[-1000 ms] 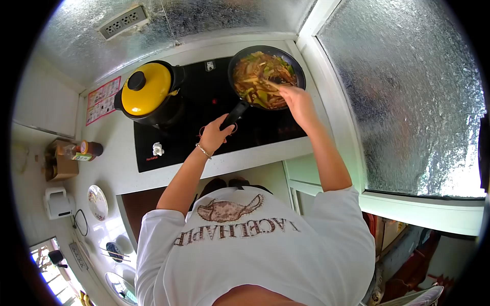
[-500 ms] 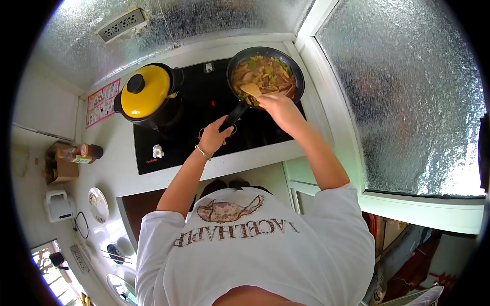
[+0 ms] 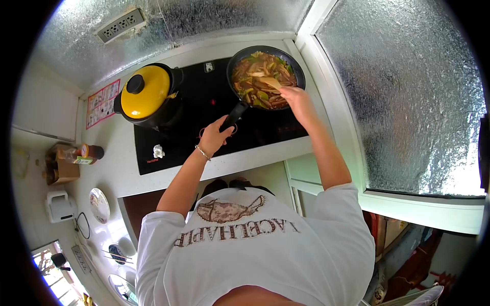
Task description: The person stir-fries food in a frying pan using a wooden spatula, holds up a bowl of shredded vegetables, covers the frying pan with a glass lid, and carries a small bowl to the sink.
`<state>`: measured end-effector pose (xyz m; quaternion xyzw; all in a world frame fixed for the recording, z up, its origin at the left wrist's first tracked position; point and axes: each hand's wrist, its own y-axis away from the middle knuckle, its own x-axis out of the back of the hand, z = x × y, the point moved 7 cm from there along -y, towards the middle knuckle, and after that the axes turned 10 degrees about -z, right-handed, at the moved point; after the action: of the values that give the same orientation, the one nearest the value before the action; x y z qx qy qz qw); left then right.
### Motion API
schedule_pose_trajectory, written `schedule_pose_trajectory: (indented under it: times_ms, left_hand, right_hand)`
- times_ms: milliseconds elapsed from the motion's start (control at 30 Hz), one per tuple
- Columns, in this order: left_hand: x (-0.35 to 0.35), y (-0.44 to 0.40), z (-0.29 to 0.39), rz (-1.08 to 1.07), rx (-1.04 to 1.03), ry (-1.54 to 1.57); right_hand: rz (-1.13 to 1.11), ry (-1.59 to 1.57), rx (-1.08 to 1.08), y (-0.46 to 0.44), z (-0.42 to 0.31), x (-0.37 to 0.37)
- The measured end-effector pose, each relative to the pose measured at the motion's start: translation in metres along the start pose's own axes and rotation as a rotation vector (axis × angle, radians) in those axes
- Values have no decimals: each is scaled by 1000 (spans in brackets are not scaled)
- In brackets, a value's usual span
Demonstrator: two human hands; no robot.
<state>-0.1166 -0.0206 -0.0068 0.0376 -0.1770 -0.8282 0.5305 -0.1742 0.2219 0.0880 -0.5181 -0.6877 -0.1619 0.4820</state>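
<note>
Left hand (image 3: pixel 217 135), right hand (image 3: pixel 296 98): two in all. One frying pan (image 3: pixel 300 76), one wooden spatula (image 3: pixel 269 81), one cooktop (image 3: pixel 199 86). One pot (image 3: pixel 166 113), one yellow lid (image 3: pixel 153 94). Two socket strips (image 3: pixel 120 25), one cardboard box (image 3: pixel 66 172), one printed sheet (image 3: pixel 102 104), one bracelet (image 3: pixel 202 152), one white T-shirt (image 3: pixel 255 265).

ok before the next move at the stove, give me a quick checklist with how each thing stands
1. Left hand wrapped round the pan handle: ok.
2. Right hand gripping the spatula, blade within the pan's outline: ok.
3. Food kept inside the pan, none seen spilled: ok.
4. Yellow lid seated on the black pot: ok.
5. Cooktop free of loose items: not ok, a small white item lies near its front left corner.
6. Heat setting: cannot tell; a red light shows, but no readable level.
</note>
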Motion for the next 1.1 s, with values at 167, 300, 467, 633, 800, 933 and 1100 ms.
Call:
schedule_pose_trajectory:
  times_ms: [167, 300, 467, 633, 800, 933, 1100]
  left_hand:
    - [-1, 1, 2, -19, -1, 14]
    - [-2, 2, 1, 3, -8, 25]
    - [-2, 1, 3, -22, -16, 38]
    - [-1, 1, 0, -13, 2, 29]
    - [-1, 1, 2, -13, -14, 25]
    - [-2, 1, -2, -15, 0, 14]
    - [-1, -1, -1, -17, -22, 25]
  right_hand:
    - [129, -43, -116, -1, 19, 26]
    - [88, -10, -60, -5, 37, 0]
    - [-54, 57, -82, 1, -3, 13]
    - [-104, 41, 99, -3, -32, -6]
    - [-136, 32, 135, 0, -44, -22]
    - [-77, 80, 57, -15, -24, -15]
    - [57, -16, -114, -4, 9, 25]
